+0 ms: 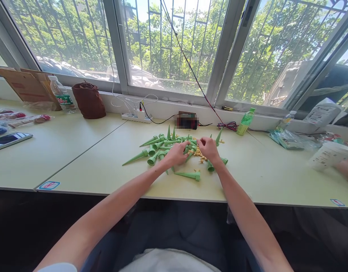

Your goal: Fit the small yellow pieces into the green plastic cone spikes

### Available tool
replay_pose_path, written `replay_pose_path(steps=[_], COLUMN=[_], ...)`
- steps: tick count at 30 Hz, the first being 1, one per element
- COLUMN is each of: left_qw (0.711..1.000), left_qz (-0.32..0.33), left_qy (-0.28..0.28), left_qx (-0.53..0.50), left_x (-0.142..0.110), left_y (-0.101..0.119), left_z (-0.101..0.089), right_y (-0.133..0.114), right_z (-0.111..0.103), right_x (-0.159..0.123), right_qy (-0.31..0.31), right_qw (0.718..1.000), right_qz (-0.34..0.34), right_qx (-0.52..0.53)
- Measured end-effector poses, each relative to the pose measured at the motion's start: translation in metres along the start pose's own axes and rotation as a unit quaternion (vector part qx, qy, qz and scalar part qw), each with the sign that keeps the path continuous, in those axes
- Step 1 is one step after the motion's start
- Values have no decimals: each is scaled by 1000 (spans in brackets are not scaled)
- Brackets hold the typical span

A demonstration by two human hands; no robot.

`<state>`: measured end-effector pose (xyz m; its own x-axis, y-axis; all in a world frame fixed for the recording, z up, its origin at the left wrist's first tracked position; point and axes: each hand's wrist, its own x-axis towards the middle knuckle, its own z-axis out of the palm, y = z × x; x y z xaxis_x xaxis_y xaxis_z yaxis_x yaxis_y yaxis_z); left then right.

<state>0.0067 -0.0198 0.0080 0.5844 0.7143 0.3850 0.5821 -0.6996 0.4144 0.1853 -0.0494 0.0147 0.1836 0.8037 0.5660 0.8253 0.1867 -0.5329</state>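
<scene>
A heap of green plastic spikes (pixel 151 149), cone-shaped with wider capped ends, lies on the pale table. Small yellow plastic pieces (pixel 200 155) are scattered at the heap's right side, between my hands. My left hand (pixel 178 153) is closed at the heap's middle, its fingers around a green plastic spike (pixel 188 149) that they partly cover. Just right of it, my right hand (pixel 208 148) is curled in a pinch above the yellow pieces; whatever is between its fingertips is hidden. One loose spike (pixel 187 175) lies flat nearer the table edge.
Behind the heap are a blurred dark object (pixel 187 121), a power strip (pixel 136 118) and bundled cable (pixel 227 126). A green bottle (pixel 245 121) stands right; a brown bag (pixel 89 100) and clear bottle (pixel 61 94) stand left. Another person's hand (pixel 346 170) is at far right.
</scene>
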Motion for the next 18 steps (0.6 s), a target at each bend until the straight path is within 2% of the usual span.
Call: replay_pose_path(steps=[6,10,18], left_qw=[1000,999,998], left_qz=[14,27,6], left_qy=[-13,-31,-51], left_qx=[-2,-18,-45], left_x=[0,-1,1], left_y=[0,2,-1], left_z=[-1,-2,1], right_y=[4,3,5], right_z=[4,3,3], right_x=[-1,-1,-1], right_qy=[-62,-77,-83], right_qw=[998,997,996], right_qz=[19,24,30], right_qx=[5,1,-20])
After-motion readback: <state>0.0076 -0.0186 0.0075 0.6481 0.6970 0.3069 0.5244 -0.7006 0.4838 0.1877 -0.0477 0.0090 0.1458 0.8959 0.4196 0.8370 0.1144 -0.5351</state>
